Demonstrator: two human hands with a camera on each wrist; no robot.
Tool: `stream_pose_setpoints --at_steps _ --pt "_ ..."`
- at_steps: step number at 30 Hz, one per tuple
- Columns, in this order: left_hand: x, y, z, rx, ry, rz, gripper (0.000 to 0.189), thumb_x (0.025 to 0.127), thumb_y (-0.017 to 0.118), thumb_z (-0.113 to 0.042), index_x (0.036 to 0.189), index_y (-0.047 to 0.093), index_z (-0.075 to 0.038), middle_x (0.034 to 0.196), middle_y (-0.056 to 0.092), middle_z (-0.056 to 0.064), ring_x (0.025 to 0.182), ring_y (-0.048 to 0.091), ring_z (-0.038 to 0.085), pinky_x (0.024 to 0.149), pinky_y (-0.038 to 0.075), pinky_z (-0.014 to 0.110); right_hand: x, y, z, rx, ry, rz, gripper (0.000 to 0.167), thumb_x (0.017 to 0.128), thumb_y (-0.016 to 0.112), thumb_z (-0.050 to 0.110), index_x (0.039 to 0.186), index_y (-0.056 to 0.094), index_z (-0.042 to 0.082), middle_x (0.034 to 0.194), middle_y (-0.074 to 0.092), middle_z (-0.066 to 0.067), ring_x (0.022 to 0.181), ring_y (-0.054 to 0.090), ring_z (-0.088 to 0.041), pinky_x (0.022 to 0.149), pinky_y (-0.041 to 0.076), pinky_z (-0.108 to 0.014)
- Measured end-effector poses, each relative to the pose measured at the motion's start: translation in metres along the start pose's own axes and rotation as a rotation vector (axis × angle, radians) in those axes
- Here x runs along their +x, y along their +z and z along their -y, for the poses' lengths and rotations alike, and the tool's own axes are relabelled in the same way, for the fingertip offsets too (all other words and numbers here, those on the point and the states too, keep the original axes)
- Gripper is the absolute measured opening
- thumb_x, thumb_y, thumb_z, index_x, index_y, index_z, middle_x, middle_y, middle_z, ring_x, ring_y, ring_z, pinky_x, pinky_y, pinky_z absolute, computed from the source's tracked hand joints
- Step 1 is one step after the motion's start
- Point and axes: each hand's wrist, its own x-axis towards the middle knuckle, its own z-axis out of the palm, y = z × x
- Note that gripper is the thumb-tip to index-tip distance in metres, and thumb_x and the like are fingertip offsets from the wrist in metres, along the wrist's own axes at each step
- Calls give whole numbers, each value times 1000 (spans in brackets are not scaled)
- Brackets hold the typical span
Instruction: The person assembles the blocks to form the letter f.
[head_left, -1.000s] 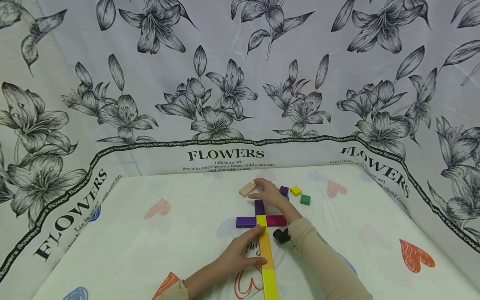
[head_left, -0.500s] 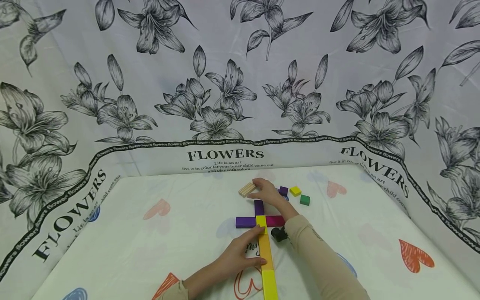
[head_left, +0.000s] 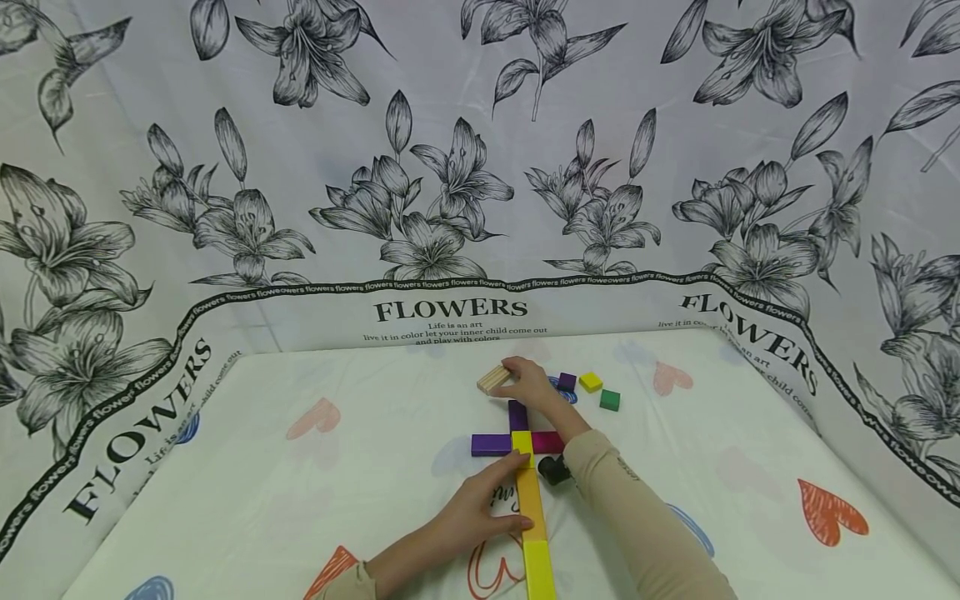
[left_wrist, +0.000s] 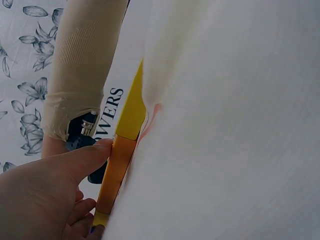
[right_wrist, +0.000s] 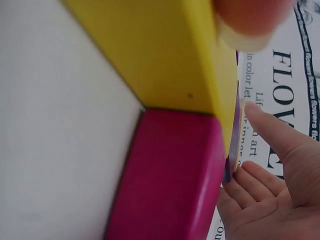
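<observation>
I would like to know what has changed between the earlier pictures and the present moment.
The right hand has moved slightly to the left around the pale wood; whether it grips it, I cannot tell. Its sleeve now hides more of the pink block. The left hand stays against the orange block, and the blocks lie as before.

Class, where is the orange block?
In the head view, the orange block lies right of centre, between two yellow blocks, with the left hand touching it.
</observation>
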Motion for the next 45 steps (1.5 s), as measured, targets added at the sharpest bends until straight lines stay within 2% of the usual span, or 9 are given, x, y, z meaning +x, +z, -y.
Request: stream_pose_setpoints --at_steps 6,17,36,45 --pt "0 0 1 3 -2 -1 77 86 72 -42 151 35 -24 155 40 -6 146 35 22 120 33 46 2 5 -2 9 -5 -25 65 82 79 25 137 53 2 141 56 -14 130 53 -31 114 43 -43" --pt "0 0 -1 -9 -11 3 76 86 73 -41 150 36 -25 154 41 -6 146 35 21 120 32 46 -2 8 1 -47 -18 -71 63 83 79 26 136 55 3 140 57 -13 131 53 -30 114 42 -42" --pt "0 -1 -4 -8 -30 1 76 85 74 -38 150 37 -23 154 41 -4 146 36 22 119 33 46 -2 10 4 -75 -12 -61 59 85 76 24 136 54 4 136 60 -13 127 56 -28 112 45 -40" --pt "1 0 -2 -9 -19 -2 77 85 74 -37 150 37 -23 155 40 -4 146 35 22 119 33 46 -2 10 5 -104 2 -59 59 85 77 27 135 55 6 135 61 -12 125 57 -27 111 46 -41"
